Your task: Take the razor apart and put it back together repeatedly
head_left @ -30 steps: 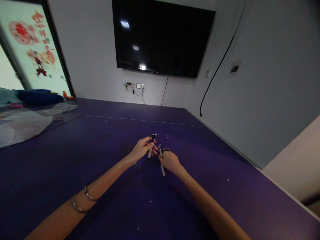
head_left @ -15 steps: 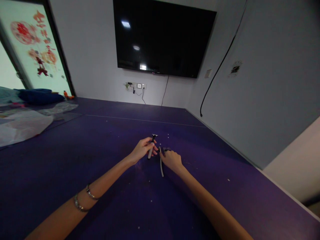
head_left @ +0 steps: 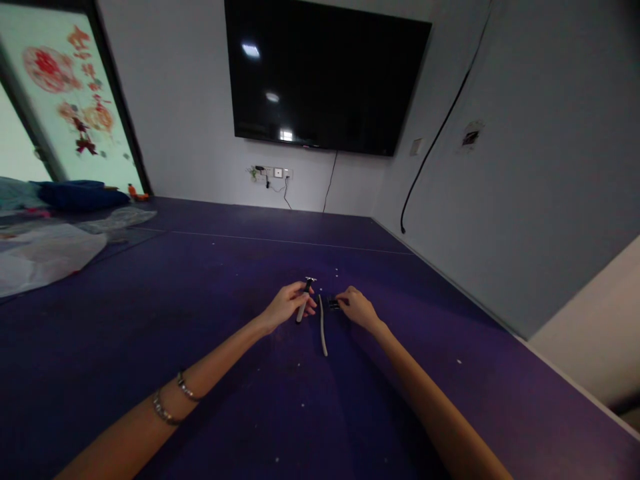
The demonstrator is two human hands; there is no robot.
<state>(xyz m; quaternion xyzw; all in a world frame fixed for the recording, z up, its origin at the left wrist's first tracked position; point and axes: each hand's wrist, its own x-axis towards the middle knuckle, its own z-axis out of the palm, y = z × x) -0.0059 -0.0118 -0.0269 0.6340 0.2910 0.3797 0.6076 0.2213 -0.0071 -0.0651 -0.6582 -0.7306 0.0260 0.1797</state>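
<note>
My left hand (head_left: 289,305) grips a T-headed tool (head_left: 303,308) that resembles a razor, with a pale handle, black ends and a shiny crosspiece on top. It is tilted, head upward, just above the purple surface. My right hand (head_left: 358,308) pinches the right side of a small dark piece (head_left: 333,304), whose exact kind I cannot make out. Between the two hands lies a thin, slightly curved beige strip (head_left: 323,330), touched by neither.
Pale specks dot the purple surface (head_left: 225,413). Crumpled clear plastic (head_left: 55,260) and a dark blue cloth bundle (head_left: 80,195) lie at far left. A black cable (head_left: 435,147) hangs along the right wall. A television (head_left: 330,77) is mounted ahead.
My right hand has shifted right, off the beige strip's upper end, exposing more of the dark piece. The left hand and its tool have dipped slightly.
</note>
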